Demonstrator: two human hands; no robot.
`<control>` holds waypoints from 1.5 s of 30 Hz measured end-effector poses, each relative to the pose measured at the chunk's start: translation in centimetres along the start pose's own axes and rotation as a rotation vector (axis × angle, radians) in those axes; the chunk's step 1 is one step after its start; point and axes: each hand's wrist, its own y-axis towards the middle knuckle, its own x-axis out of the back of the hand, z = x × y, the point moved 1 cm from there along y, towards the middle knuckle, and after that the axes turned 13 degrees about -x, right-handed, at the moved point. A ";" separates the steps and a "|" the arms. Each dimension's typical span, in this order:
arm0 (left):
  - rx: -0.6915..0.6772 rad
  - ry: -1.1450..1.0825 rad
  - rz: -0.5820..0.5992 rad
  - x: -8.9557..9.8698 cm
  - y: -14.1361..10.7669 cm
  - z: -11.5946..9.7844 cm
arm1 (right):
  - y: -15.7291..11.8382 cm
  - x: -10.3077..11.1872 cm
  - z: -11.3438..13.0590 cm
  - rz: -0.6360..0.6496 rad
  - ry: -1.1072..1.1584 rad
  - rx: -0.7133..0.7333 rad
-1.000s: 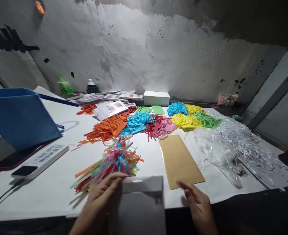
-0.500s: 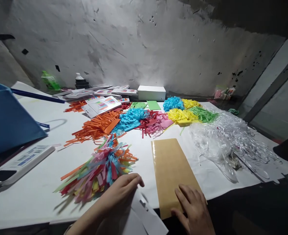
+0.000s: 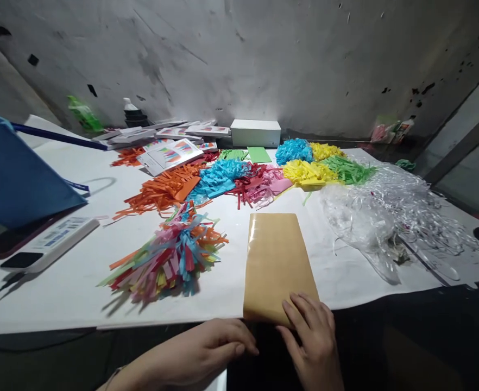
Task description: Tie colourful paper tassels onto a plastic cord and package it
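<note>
A tan glossy sheet lies at the table's front edge. My right hand holds its near right corner, thumb below and fingers on top. Just off the front edge, left of the sheet, my left hand has its fingers bent together with nothing visible in them. A white piece shows partly beneath that hand. The multicoloured bundle of paper strips rests on the table to the left of the sheet.
Orange, blue, red, pink, yellow and green strip piles line the back, near flat printed boxes and a white box. Clear plastic strands spread at right. A blue bag and power bank stand left.
My left hand has moved down and right, and the white folded piece has dropped mostly out of view. The tan sheet's near end now lies at the table edge, still under my right hand.
</note>
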 end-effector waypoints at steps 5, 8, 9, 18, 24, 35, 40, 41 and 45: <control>-0.096 -0.138 -0.091 -2.1 0.2 1.7 | -0.7 -1.2 2.4 0.015 -0.001 0.005; -0.089 -0.244 -0.210 -2.4 0.0 2.3 | -0.2 -0.6 2.3 0.100 0.132 -0.031; -0.089 -0.260 -0.239 -2.4 -0.1 2.4 | 0.1 -0.3 2.2 0.133 0.187 -0.057; -0.158 -0.209 -0.239 -2.5 -0.7 1.9 | 2.3 0.3 2.4 0.273 0.341 -0.117; -0.183 -0.190 -0.218 -2.4 -0.7 1.9 | 2.7 0.1 2.4 0.343 0.474 -0.202; -0.148 -0.249 -0.241 -2.4 -0.8 2.3 | 3.0 0.1 3.0 0.126 0.324 0.126; -0.144 -0.310 -0.235 -2.3 -0.7 2.9 | 2.0 -0.2 2.8 0.038 0.197 0.299; -0.137 -0.322 -0.240 -2.4 -0.7 3.0 | 1.9 -0.3 2.8 0.031 0.190 0.304; -0.116 -0.339 -0.259 -2.4 -0.8 3.2 | 1.8 -0.8 2.9 0.009 0.279 0.215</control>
